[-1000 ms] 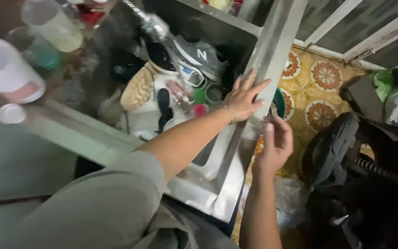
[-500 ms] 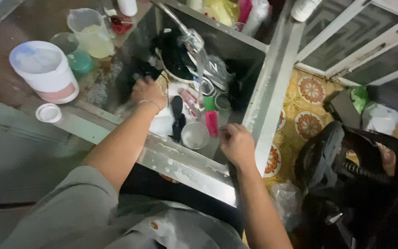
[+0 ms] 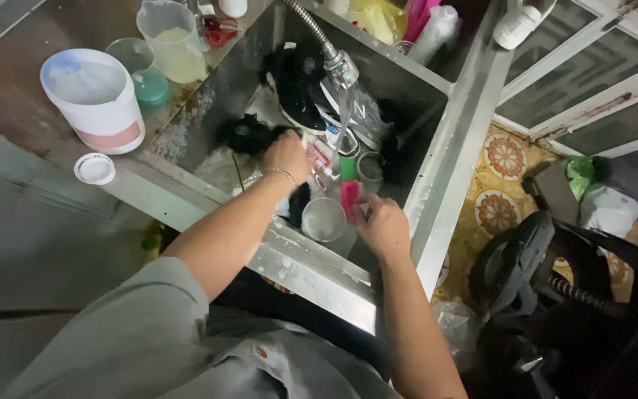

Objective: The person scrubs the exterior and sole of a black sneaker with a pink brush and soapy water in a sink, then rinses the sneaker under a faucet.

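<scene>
a dim kitchen corner seen from above: the patterned tile floor [image 3: 507, 159] with round orange-and-white motifs runs along the right, beside a dark heap of gear and bags. a brown worn countertop [image 3: 31, 29] fills the upper left, wet and stained near its edge. set into it is a stainless steel sink [image 3: 437, 185], crowded with dark dishes and cups, water falling from a flexible metal tap [image 3: 334, 59] at its middle. on the counter stand a large white tub [image 3: 94, 100], a clear measuring jug [image 3: 171, 41] with pale yellow liquid and a green-lidded glass, with a small white lid [image 3: 94, 168] near the front edge. in the basin a round clear cup [image 3: 323, 219] lies between the arms. the left hand [image 3: 286, 157], a thin bracelet at its wrist, is curled down among the dishes, touching something dark; whether it grips cannot be told. the right hand [image 3: 384, 225] rests near the sink's right wall, fingers pinched on a small pink object [image 3: 349, 196], a green piece just above it
</scene>
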